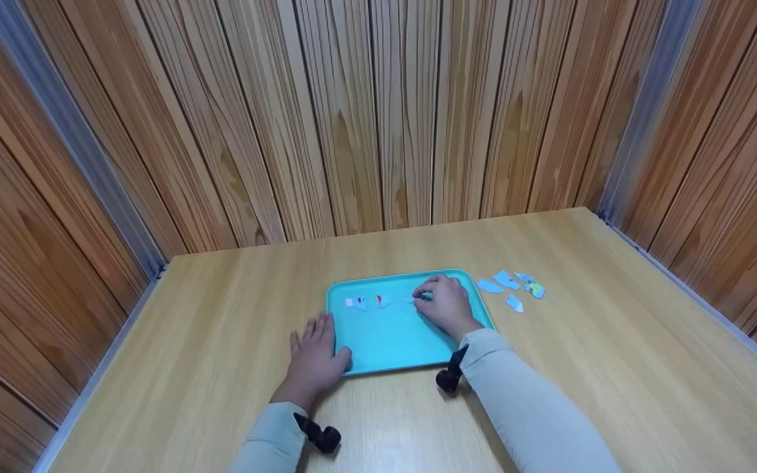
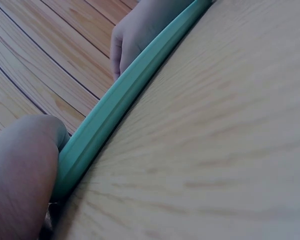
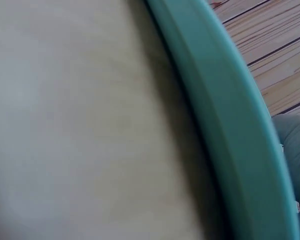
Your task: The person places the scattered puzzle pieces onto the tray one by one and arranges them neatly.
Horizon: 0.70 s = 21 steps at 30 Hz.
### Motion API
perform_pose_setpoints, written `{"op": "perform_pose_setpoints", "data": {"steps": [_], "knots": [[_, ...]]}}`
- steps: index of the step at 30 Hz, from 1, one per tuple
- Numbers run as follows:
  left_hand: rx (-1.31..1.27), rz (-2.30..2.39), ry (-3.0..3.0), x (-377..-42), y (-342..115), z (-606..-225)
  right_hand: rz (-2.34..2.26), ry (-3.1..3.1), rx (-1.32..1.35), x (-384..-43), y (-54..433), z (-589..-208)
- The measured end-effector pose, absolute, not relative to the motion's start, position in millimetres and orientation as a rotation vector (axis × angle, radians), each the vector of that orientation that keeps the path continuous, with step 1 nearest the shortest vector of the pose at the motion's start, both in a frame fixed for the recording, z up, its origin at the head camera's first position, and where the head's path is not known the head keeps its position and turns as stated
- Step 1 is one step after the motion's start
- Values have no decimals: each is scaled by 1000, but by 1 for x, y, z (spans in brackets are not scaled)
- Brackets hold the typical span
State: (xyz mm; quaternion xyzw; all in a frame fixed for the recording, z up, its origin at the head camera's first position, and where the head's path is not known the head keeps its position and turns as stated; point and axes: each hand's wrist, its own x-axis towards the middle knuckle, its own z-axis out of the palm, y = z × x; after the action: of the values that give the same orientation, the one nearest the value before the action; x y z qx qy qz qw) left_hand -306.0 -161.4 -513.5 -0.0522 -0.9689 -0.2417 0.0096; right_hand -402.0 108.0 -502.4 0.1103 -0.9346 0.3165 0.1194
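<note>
The left hand rested on the left edge of a turquoise rectangular tray, its grip apart, fingers straight. The right hand bent over the tray, fingertips at a small pale-blue flat piece; whether its grip clamped that, I could not tell. Small printed pieces lay farther left in the tray, and jagged blue pieces on the light wood-grained surface to its right

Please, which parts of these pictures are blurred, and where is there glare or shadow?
Head view: soft glare low on the table; right wrist view: table pale and blurred, shadow along the tray; left wrist view: table's grain smeared.
</note>
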Motion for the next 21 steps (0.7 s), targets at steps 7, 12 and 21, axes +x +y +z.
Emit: {"op": "perform_pose_setpoints", "data": {"steps": [7, 12, 21], "knots": [[-170, -770, -3026, -306, -162, -512, 924, -2734, 280, -402, 101, -502], [-184, -776, -3020, -304, -161, -510, 903, -2711, 276, -401, 98, -503], [-183, -775, -3014, -303, -162, -510, 933, -2734, 269, -402, 98, -502]]}}
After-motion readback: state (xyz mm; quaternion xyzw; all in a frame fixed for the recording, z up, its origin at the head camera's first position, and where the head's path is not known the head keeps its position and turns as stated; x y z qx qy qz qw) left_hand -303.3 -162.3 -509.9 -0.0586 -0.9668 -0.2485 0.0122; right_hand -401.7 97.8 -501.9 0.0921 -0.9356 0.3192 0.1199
